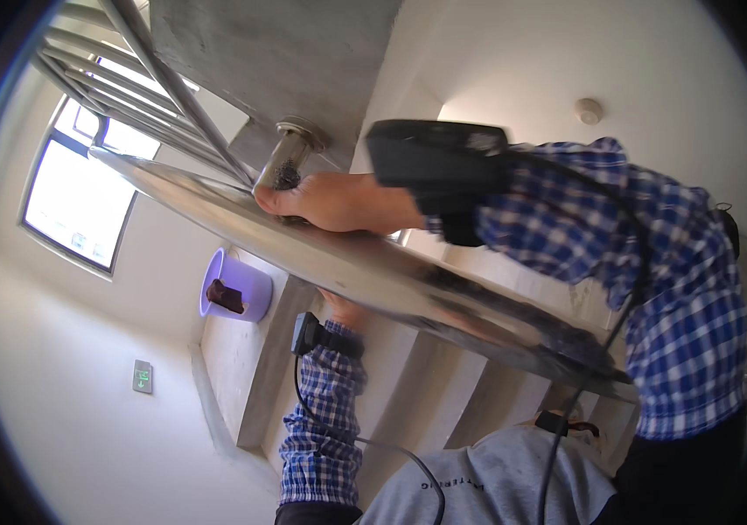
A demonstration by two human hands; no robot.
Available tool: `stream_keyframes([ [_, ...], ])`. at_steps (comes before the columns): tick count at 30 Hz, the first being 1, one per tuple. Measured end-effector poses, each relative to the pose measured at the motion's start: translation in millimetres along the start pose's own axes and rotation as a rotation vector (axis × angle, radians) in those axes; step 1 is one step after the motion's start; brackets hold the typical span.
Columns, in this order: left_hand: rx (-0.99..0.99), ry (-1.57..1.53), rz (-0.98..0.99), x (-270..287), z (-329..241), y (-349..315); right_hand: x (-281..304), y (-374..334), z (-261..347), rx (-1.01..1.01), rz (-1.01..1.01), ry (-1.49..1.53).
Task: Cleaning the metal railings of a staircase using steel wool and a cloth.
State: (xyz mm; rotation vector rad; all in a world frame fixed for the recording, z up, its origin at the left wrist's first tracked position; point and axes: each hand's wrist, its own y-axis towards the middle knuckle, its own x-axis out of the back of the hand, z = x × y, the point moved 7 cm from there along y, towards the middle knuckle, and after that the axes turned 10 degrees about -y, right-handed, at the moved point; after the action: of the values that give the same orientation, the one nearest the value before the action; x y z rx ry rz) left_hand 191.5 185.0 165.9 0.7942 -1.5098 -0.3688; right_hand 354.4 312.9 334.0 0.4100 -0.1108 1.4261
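Note:
A shiny metal handrail (352, 271) slants across the view, from upper left to lower right. My right hand (343, 203) reaches over it from the right, its thumb toward the short metal post (270, 166). A dark, coarse scouring pad, apparently steel wool (287, 174), is pressed to that post, with my right fingers closed about it and partly hidden. Below the handrail, my left hand (345, 310) reaches up against its underside. The left fingers are hidden behind the rail, so their grip cannot be seen.
A purple bucket (257, 290) with a dark brown cloth (226, 297) in it stands on the stair landing, left of the steps (422, 376). Metal railing bars (172, 83) rise at upper left, near a bright window (85, 192). Black cables (640, 254) hang along both arms.

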Motion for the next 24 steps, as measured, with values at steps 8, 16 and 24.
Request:
stream_keyframes([
  [8,-0.084,-0.148,0.070,30.0,-33.3,16.2,6.6,-150.6,-58.0,0.140,0.183,-0.033],
  [16,-0.372,0.304,0.051,52.5,-131.7,44.2,11.6,-245.4,-139.7,-0.031,0.339,0.185],
  [24,-0.278,0.294,-0.035,41.1,-119.4,35.0,46.9,-279.1,-179.9,-0.033,0.127,-0.025],
])
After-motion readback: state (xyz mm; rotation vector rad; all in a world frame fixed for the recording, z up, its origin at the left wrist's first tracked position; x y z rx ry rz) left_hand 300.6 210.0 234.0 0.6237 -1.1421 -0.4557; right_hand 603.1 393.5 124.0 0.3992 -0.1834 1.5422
